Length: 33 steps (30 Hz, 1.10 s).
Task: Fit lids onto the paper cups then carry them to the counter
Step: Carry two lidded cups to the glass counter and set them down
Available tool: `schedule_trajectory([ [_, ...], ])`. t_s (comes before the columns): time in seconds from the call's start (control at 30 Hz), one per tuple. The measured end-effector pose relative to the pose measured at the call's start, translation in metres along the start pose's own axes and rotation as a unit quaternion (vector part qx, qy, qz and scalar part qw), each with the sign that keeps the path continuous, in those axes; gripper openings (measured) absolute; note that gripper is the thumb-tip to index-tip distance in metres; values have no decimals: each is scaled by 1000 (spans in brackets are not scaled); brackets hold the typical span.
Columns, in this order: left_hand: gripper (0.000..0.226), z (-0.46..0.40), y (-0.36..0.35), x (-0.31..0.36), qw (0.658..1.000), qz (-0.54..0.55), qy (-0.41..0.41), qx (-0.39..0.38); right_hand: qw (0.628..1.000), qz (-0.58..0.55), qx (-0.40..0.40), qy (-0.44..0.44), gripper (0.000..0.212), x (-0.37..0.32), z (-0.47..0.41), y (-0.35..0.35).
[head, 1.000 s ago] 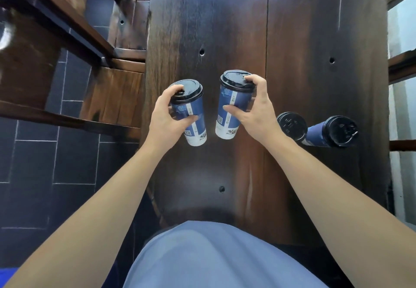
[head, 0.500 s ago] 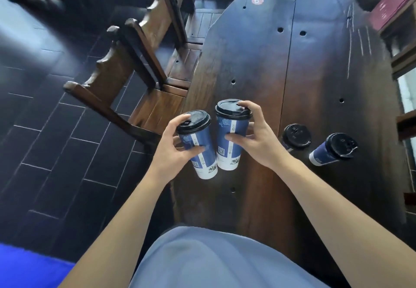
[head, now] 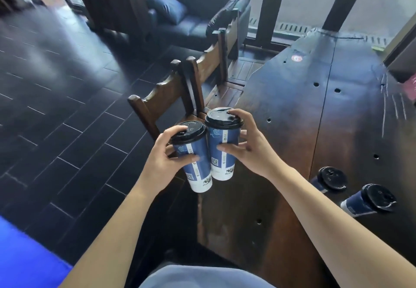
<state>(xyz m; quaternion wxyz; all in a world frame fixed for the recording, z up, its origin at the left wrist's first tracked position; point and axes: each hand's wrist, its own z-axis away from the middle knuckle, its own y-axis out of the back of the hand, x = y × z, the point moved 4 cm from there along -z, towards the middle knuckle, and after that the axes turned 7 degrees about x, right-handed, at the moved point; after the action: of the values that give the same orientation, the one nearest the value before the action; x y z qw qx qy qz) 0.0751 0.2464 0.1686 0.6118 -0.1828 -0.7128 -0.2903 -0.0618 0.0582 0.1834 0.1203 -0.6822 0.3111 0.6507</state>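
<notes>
Holding two blue paper cups side by side in mid-air, above the near left edge of the dark wooden desk (head: 292, 112). Left hand (head: 165, 159) wrapped round the left cup (head: 198, 164), thumb across the printed wall, fingers (head: 173, 131) curled up to the rim of its black lid (head: 189, 131). Right hand (head: 249, 150) wrapped round the right cup (head: 221, 150), thumb on the front of the wall, forefinger lying over the top of its black lid (head: 221, 117), other fingers round the far side. Both lids seated on the cups, both cups near upright with a slight lean, walls just beside each other and possibly touching near the base; cannot tell for sure. Left cup a little lower than the right one. Bare forearms reaching in from the bottom corners, pale blue garment (head: 202, 276) at the bottom edge. On the desk well to the right, two more lidded blue cups: one (head: 331, 178) partly behind the right forearm, another (head: 369, 201) nearest the right edge, black lids toward the camera. Small round holes and pale scratch marks scattered over the desk top, a red and white sticker (head: 296, 58) near its far end. Left of the desk, two wooden chairs (head: 180, 85) pushed in, dark tiled floor (head: 56, 107) beyond them, a dark blue sofa (head: 198, 15) with cushions against the window at the back. Bright blue patch (head: 22, 254) in the bottom left corner.
</notes>
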Motion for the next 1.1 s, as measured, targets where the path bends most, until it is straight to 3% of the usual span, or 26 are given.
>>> schedule_trajectory([
  [0.2, 71, 0, 98, -18, 997, 47, 47, 39, 999, 17, -38, -3, 74, -26, -32, -96],
  [0.57, 56, -5, 302, -54, 990, 55, 54, 115, 992, 36, -119, 22, 68, -75, -86, -300],
  [0.9, 57, 10, 440, -87, 963, 46, 83, 254, 966, 39, -248, 67, 68, -103, -149, -466],
  [1.1, 58, 15, 519, -111, 923, 24, 115, 366, 929, 25, -356, 101, 67, -118, -194, -578],
])
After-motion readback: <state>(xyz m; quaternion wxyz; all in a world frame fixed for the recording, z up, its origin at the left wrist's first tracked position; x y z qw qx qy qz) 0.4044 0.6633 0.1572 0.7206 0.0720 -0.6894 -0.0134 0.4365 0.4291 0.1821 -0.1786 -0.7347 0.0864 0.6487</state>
